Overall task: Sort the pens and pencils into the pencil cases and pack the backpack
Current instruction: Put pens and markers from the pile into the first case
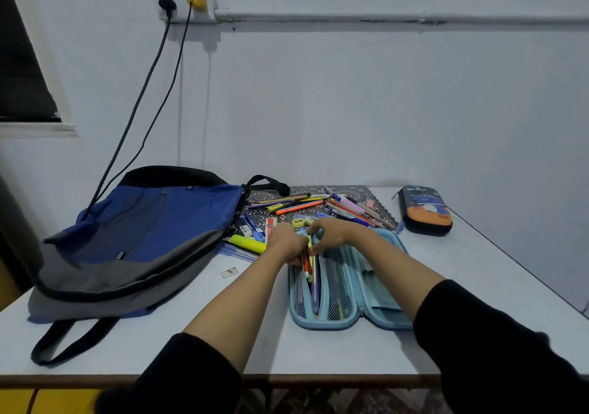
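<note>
Left hand [287, 242]: fingers curl round the upper ends of a small bundle of pens [310, 273], an orange one and a lilac one among them, probably to keep them together as they go in.
Right hand [334, 231]: touching the left, its bent fingertips pinch the same bundle's tops, apparently steering it under the netting.
Open light-blue zip pencil case [322, 325]: lies flat beneath both hands. The bundle sits in its left mesh pocket, and the middle mesh pocket holds a few more sticks. The right half looks almost bare.
Loose heap of pens and pencils [318, 205]: just beyond the hands on a dark patterned mat [360, 190], not yet sorted.
Yellow highlighter [247, 243]: just left of the left hand.
Closed dark pencil case with orange-and-blue cartoon print [425, 210]: well right of the right hand, contents hidden.
Blue and grey fabric backpack [137, 238]: left of the left hand, lying flat, apparently unpacked.
Progress: early, judging by the heap.
</note>
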